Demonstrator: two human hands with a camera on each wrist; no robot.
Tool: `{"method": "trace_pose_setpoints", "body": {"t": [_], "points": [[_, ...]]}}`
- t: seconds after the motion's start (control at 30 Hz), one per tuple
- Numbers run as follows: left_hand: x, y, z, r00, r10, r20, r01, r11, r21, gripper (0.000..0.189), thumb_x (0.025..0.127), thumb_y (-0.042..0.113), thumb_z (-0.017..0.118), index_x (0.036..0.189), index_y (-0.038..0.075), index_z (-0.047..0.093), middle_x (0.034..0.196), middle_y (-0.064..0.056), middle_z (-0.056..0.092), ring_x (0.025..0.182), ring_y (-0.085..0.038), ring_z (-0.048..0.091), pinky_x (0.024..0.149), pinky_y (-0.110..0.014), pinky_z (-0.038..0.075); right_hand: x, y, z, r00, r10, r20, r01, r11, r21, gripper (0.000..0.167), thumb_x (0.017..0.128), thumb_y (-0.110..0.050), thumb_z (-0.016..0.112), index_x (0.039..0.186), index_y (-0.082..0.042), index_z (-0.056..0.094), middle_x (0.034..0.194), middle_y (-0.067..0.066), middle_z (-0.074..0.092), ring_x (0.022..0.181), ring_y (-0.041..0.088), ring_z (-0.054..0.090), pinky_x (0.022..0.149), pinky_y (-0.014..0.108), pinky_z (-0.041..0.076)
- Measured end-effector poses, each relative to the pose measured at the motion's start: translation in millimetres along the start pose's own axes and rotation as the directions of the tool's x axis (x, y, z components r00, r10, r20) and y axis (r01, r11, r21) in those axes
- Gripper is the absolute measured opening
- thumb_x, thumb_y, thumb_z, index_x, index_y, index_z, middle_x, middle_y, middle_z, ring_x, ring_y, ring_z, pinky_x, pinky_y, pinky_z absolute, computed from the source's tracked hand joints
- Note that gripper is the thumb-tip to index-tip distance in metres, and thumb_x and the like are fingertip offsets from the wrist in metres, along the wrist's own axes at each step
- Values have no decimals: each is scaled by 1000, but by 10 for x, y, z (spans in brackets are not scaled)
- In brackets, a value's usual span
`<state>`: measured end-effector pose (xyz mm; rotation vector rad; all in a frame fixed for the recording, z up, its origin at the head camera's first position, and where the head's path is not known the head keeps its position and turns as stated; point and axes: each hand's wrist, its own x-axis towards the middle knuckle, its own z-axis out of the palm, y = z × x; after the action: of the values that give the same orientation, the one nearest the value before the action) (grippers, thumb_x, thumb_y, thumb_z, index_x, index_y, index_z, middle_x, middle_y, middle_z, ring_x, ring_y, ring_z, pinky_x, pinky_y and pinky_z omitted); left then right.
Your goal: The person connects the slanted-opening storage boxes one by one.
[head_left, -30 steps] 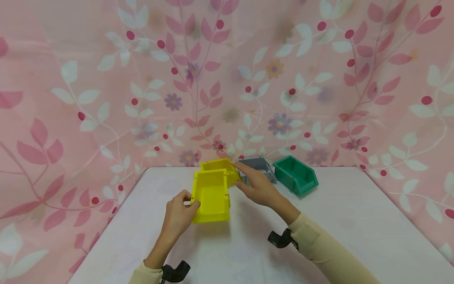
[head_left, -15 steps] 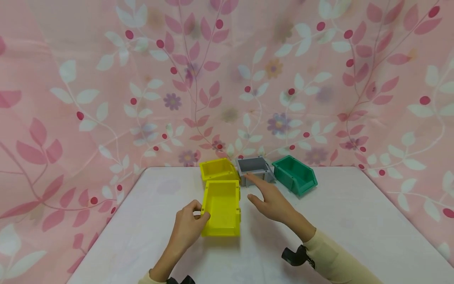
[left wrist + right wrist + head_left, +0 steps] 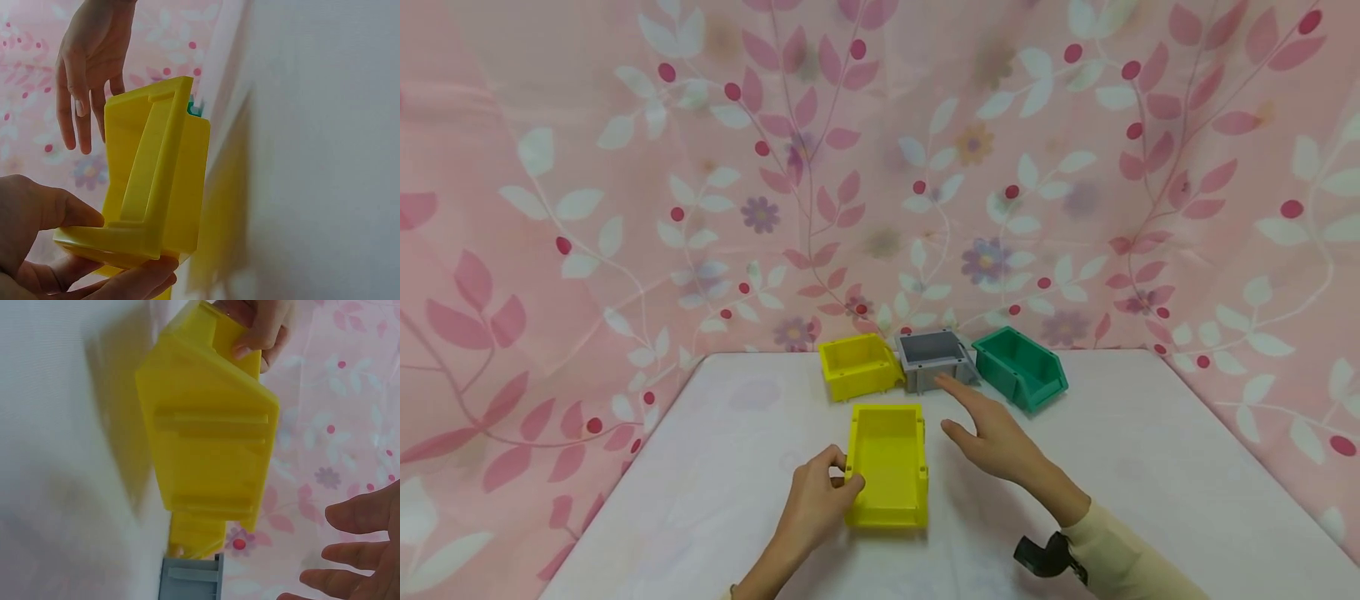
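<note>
In the head view a yellow plastic storage bin (image 3: 887, 475) faces up toward me, just above the table. My left hand (image 3: 822, 496) pinches its left wall, with the thumb inside and the fingers outside; the left wrist view shows this grip closely. My right hand (image 3: 996, 437) hovers to the right of the bin with its fingers extended, touching nothing. The right wrist view shows the bin's ribbed side (image 3: 209, 444) apart from those fingers.
Along the table's back edge stand a second yellow bin (image 3: 859, 379), a grey bin (image 3: 931, 377) and a green bin (image 3: 1021, 367). Behind the white-covered table (image 3: 1150, 475) hangs a pink floral cloth (image 3: 880, 167).
My left hand has brought the yellow bin toward me and to the right, away from the back bins. My right hand has drawn back to the right, off the bins.
</note>
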<state>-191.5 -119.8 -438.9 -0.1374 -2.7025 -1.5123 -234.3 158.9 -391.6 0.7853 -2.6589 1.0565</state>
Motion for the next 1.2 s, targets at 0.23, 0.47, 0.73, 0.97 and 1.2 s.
{"method": "trace_pose_setpoints", "body": {"t": [0.23,0.47,0.73,0.97,1.2], "points": [[-65,-55,73,999,-11,40,12,1000,-2,16,87,13,72,88,9,57,122,-20,68,92,-25,73,69,-36,58,-64,64,-29,1000,9,12,-9,1000,-21,64,101,-15,67,159,-7,41,161,15,41,145,38,41,111,59,39],[-90,-76,122,996,-27,88,28,1000,-5,17,86,13,72,89,7,56,119,-20,69,94,-25,71,72,-38,60,-94,56,-58,999,37,29,-36,999,-38,65,101,-16,67,160,-8,41,162,16,40,145,39,41,110,62,39],[-36,1,43,986,-43,159,30,996,79,51,94,35,76,127,2,55,131,-21,63,114,-36,65,88,-54,57,-76,78,-89,999,25,22,-24,999,-42,65,100,-14,68,159,-5,41,161,17,41,144,40,42,109,61,40],[105,-132,115,981,150,126,-141,987,-78,72,105,30,62,165,11,27,169,-12,23,150,-38,31,110,-57,41,-35,83,-99,999,20,30,-19,999,-49,65,100,-17,68,159,-5,41,161,16,41,144,40,42,109,61,41],[186,-226,173,939,297,172,-288,955,-78,60,110,17,50,164,5,27,171,7,13,154,-22,19,114,-51,36,15,43,-140,998,39,55,-36,998,-52,65,101,-19,67,159,-7,41,160,17,42,143,42,43,107,62,43]]}}
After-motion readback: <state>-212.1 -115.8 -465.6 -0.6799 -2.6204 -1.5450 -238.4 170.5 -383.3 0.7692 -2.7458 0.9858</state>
